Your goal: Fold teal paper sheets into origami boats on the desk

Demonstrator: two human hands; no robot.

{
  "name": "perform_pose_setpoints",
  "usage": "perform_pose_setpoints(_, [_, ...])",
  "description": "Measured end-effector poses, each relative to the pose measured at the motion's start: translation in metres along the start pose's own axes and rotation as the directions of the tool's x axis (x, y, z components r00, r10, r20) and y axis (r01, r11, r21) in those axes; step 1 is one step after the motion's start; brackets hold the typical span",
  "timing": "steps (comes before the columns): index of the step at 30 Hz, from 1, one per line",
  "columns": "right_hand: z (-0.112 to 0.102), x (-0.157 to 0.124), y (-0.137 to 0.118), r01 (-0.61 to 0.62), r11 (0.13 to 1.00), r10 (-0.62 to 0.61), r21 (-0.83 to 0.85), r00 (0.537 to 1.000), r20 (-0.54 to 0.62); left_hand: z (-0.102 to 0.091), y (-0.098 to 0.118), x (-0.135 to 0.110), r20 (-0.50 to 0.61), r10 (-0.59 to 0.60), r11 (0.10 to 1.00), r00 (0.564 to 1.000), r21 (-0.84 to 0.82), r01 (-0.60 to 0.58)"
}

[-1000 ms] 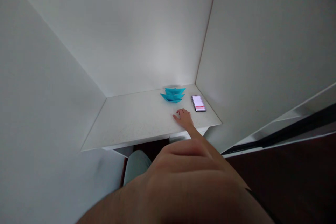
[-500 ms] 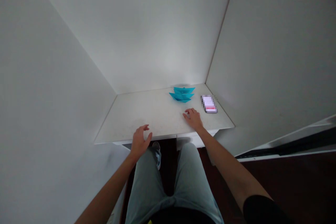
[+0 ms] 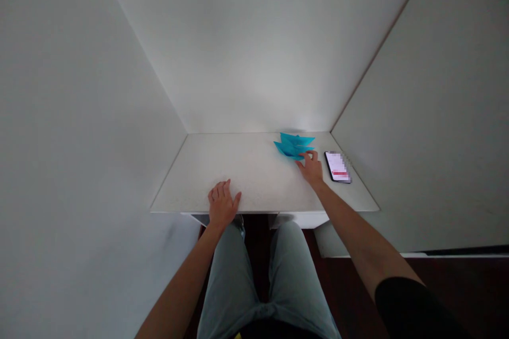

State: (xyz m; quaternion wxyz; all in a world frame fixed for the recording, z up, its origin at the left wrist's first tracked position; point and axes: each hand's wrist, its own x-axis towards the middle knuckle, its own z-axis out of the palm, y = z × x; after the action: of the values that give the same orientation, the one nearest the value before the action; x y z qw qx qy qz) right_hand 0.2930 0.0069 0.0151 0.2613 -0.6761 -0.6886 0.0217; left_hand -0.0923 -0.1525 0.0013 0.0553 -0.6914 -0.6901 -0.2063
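Blue folded paper boats lie close together toward the back right of the white tabletop (image 3: pixel 191 180). The rear boat (image 3: pixel 297 140) sits near the back wall, partly hidden by the front boat (image 3: pixel 289 151). My right hand (image 3: pixel 312 168) has its thumb and index finger closed at the near right edge of the front boat. Over the table's front edge, left of the middle, my left hand (image 3: pixel 222 205) rests palm down with fingers spread, holding nothing.
A phone (image 3: pixel 338 167) with a lit, blurred screen lies right of my right hand. White walls (image 3: pixel 254 63) enclose the table at the back, left and right. My knees (image 3: pixel 288 235) reach under its front edge, by a drawer front (image 3: pixel 304 220).
My right hand has moved forward and right, from bare tabletop to the front paper boat. My left hand has come forward onto the table, fingers spreading. The view has shifted slightly.
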Motion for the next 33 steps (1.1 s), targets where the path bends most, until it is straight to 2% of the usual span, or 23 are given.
perform_pose_setpoints(3, [-0.001, 0.005, -0.001, -0.046, 0.999, 0.045, 0.020, 0.998, 0.031, 0.002, -0.001, 0.001, -0.009, -0.002, 1.000, 1.000, 0.006, 0.002])
perform_pose_setpoints(6, [-0.001, -0.002, -0.009, -0.053, 0.970, 0.053, 0.236, 0.999, 0.006, 0.003, 0.000, 0.001, -0.012, -0.005, 1.000, 1.000, 0.006, 0.005])
perform_pose_setpoints(9, [0.001, -0.026, -0.024, -0.039, 0.909, 0.029, 0.415, 0.999, 0.032, 0.003, 0.000, 0.001, 0.000, -0.010, 1.000, 1.000, -0.006, 0.010])
perform_pose_setpoints(13, [0.002, -0.073, -0.043, -0.075, 0.826, 0.041, 0.559, 0.996, 0.074, -0.001, -0.004, 0.006, 0.066, -0.016, 0.996, 0.998, -0.088, 0.022])
perform_pose_setpoints(15, [0.001, -0.093, -0.048, -0.085, 0.810, 0.041, 0.581, 0.995, 0.089, -0.005, -0.005, 0.010, 0.104, -0.083, 0.982, 0.991, -0.158, 0.099])
perform_pose_setpoints(17, [0.001, -0.106, -0.052, -0.061, 0.823, -0.009, 0.565, 0.993, 0.120, -0.009, 0.000, 0.014, 0.129, -0.188, 0.951, 0.974, -0.225, 0.213])
perform_pose_setpoints(18, [0.000, -0.109, -0.053, -0.038, 0.833, -0.044, 0.552, 0.990, 0.136, -0.012, 0.005, 0.016, 0.132, -0.203, 0.938, 0.970, -0.259, 0.232])
perform_pose_setpoints(19, [0.001, -0.111, -0.054, -0.011, 0.845, -0.080, 0.535, 0.986, 0.146, -0.014, 0.012, 0.017, 0.125, -0.176, 0.933, 0.976, -0.296, 0.206])
perform_pose_setpoints(21, [0.001, -0.111, -0.058, 0.052, 0.866, -0.147, 0.498, 0.977, 0.153, -0.017, 0.031, 0.019, 0.095, -0.022, 0.926, 0.995, -0.374, 0.056])
perform_pose_setpoints(23, [0.001, -0.110, -0.061, 0.120, 0.880, -0.207, 0.460, 0.968, 0.143, -0.016, 0.051, 0.022, 0.088, 0.119, 0.904, 0.989, -0.422, -0.071])
perform_pose_setpoints(26, [-0.002, -0.109, -0.066, 0.211, 0.886, -0.289, 0.412, 0.947, 0.137, -0.007, 0.073, 0.030, 0.117, 0.205, 0.889, 0.972, -0.437, -0.135])
perform_pose_setpoints(29, [-0.005, -0.110, -0.068, 0.236, 0.898, -0.313, 0.373, 0.936, 0.163, 0.006, 0.077, 0.039, 0.115, 0.248, 0.859, 0.962, -0.485, -0.163])
perform_pose_setpoints(33, [-0.009, -0.112, -0.071, 0.206, 0.889, -0.300, 0.408, 0.936, 0.183, 0.016, 0.068, 0.044, 0.066, 0.260, 0.774, 0.963, -0.611, -0.167])
